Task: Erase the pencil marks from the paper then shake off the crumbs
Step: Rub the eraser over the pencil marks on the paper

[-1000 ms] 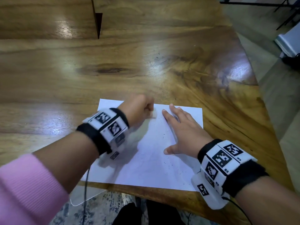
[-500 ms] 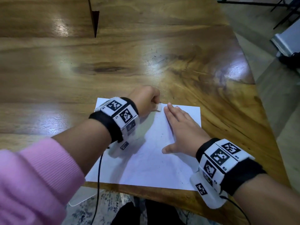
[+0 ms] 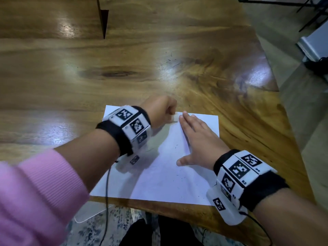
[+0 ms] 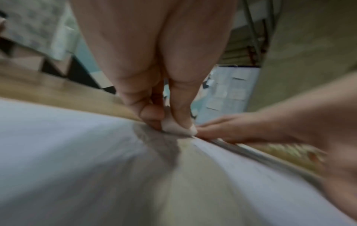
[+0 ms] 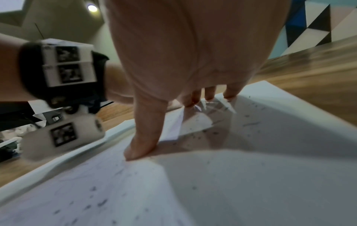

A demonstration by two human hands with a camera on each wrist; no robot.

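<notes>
White rectangular sheet of paper (image 3: pixel 159 174) flat on the glossy brown wooden worktop (image 3: pixel 88 77), near edge close to the worktop's near rim. Left hand (image 3: pixel 160 110) curled tight around a small white eraser (image 4: pixel 178 127), pressed down at the sheet's far edge. Right hand (image 3: pixel 198 141) spread, fingers straight, palm down on the right half, fingertips just beside the eraser.

Likely trouble: rubbing right at the far margin could catch and crease or tear the edge, since the pinning hand sits beside the stroke, not beyond it. Dark eraser crumbs (image 5: pixel 100 203) could smear under the flat palm.

Left wrist view: thumb and fingers pinching the eraser against the paper, hidden by knuckles from the head view. Right wrist view: crumbs scattered widely plus faint pencil traces, barely visible from above. Head view alone: whole sheet and both hands together.
</notes>
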